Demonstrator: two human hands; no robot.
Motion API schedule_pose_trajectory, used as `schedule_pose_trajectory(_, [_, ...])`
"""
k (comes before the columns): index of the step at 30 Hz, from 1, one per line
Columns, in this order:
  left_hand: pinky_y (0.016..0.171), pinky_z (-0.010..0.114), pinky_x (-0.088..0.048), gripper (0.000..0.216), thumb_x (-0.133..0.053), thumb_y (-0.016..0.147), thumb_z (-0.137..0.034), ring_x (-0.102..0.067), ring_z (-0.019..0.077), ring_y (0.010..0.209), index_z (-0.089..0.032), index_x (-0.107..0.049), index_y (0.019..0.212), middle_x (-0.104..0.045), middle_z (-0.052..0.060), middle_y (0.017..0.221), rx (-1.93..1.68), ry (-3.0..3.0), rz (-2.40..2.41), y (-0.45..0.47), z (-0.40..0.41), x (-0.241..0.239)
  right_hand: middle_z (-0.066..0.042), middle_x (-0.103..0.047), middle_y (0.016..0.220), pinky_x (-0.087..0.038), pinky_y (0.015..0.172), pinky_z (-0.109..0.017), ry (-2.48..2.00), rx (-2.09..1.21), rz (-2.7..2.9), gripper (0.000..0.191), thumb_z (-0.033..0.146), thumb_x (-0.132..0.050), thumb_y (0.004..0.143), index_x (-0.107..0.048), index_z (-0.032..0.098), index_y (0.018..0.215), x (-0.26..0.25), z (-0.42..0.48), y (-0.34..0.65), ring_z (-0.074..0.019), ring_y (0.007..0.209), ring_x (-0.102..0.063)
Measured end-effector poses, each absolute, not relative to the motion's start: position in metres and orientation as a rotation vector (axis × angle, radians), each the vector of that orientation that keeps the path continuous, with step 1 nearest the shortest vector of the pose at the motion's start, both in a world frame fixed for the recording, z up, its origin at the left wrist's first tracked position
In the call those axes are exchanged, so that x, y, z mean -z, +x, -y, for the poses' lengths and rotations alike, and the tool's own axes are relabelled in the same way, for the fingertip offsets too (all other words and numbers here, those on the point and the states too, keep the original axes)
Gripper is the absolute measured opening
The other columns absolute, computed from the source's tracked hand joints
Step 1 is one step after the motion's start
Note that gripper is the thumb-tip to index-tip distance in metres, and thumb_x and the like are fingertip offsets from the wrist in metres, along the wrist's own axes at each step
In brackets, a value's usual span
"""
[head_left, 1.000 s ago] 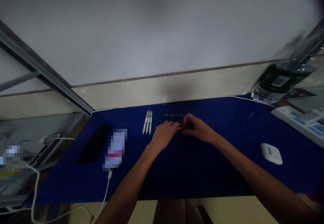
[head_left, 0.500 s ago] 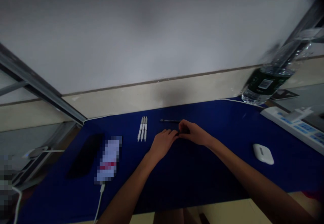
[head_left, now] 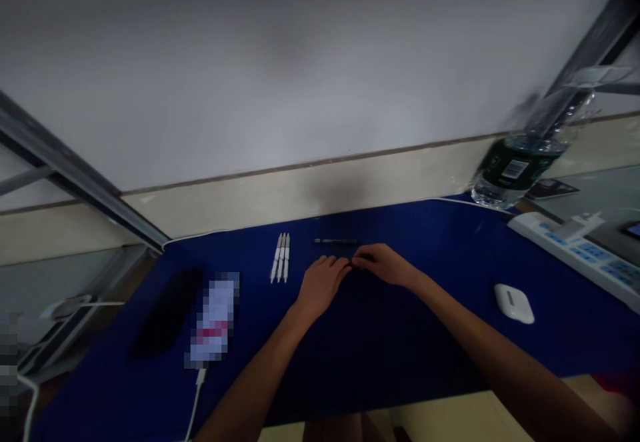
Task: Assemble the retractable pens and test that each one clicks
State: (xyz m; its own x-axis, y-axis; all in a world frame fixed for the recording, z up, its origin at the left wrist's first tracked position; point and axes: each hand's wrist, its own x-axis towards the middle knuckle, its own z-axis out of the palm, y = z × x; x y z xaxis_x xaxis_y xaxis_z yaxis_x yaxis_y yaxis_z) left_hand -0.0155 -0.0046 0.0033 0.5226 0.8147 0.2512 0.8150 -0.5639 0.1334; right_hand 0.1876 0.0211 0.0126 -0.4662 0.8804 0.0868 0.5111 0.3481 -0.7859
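Both my hands meet on the blue mat, fingertips touching. My left hand lies knuckles up with its fingers curled toward the right. My right hand is closed in a pinch against it. A small dark thing sits between the fingertips, too dim to name. A dark pen lies flat just beyond the hands, apart from them. Three white pens lie side by side to the left of my left hand.
A black phone and a second phone with a white cable lie at the left. At the right are a white earbud case, a power strip and a water bottle. A wall stands behind.
My hands have settled lower onto the mat and closer together. The dark thing in my right fingers shows less than before. The view has shifted slightly left and up.
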Motion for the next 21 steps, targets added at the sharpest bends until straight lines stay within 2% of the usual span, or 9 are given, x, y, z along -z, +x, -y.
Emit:
schedule_pose_trajectory(6, [0.077,0.031,-0.043,0.034,-0.031,0.102,-0.037,-0.056,0.0184,0.084,-0.024,-0.061,0.108,-0.064,0.002,0.087,0.498,-2.751,1.496,-0.0158,0.0031,-0.0016,-0.001,-0.067,0.071,-0.043,0.056,-0.024,-1.205,-1.069,2.028,0.023,0.032,-0.047,0.094,-0.064,0.019,0.086,-0.0132,-0.0156,0.1816,-0.0119,0.056,-0.058])
schedule_pose_trajectory(10, [0.076,0.031,-0.043,0.032,-0.032,0.102,-0.037,-0.057,0.0186,0.085,-0.024,-0.061,0.108,-0.064,0.002,0.088,0.510,-2.739,1.530,-0.0161,0.0030,-0.0025,-0.002,-0.068,0.081,-0.047,0.068,-0.027,-1.115,-1.076,1.944,0.009,0.027,-0.060,0.085,-0.064,0.019,0.089,-0.0133,-0.0151,0.1815,-0.0151,0.073,-0.063])
schedule_pose_trajectory(12, [0.075,0.030,-0.043,0.032,-0.033,0.102,-0.036,-0.057,0.0183,0.085,-0.024,-0.061,0.109,-0.064,0.002,0.088,0.534,-2.741,1.548,-0.0163,0.0033,-0.0035,-0.002,-0.068,0.085,-0.048,0.074,-0.028,-1.071,-1.090,1.918,0.009,0.026,-0.064,0.082,-0.063,0.020,0.090,-0.0130,-0.0159,0.1824,-0.0163,0.080,-0.063])
schedule_pose_trajectory(17, [0.075,0.029,-0.043,0.032,-0.033,0.102,-0.037,-0.058,0.0174,0.085,-0.025,-0.061,0.109,-0.065,0.001,0.089,0.588,-2.783,1.577,-0.0165,0.0043,-0.0070,-0.001,-0.066,0.083,-0.047,0.071,-0.027,-1.063,-1.110,1.903,0.016,0.032,-0.067,0.081,-0.062,0.020,0.091,-0.0124,-0.0174,0.1827,-0.0156,0.078,-0.062])
schedule_pose_trajectory(21, [0.076,0.029,-0.044,0.031,-0.033,0.102,-0.037,-0.057,0.0173,0.085,-0.025,-0.061,0.109,-0.065,0.001,0.090,0.616,-2.791,1.596,-0.0167,0.0044,-0.0081,-0.002,-0.066,0.078,-0.049,0.064,-0.028,-1.085,-1.128,1.893,0.025,0.039,-0.051,0.092,-0.062,0.018,0.101,-0.0110,-0.0172,0.1806,-0.0137,0.065,-0.062])
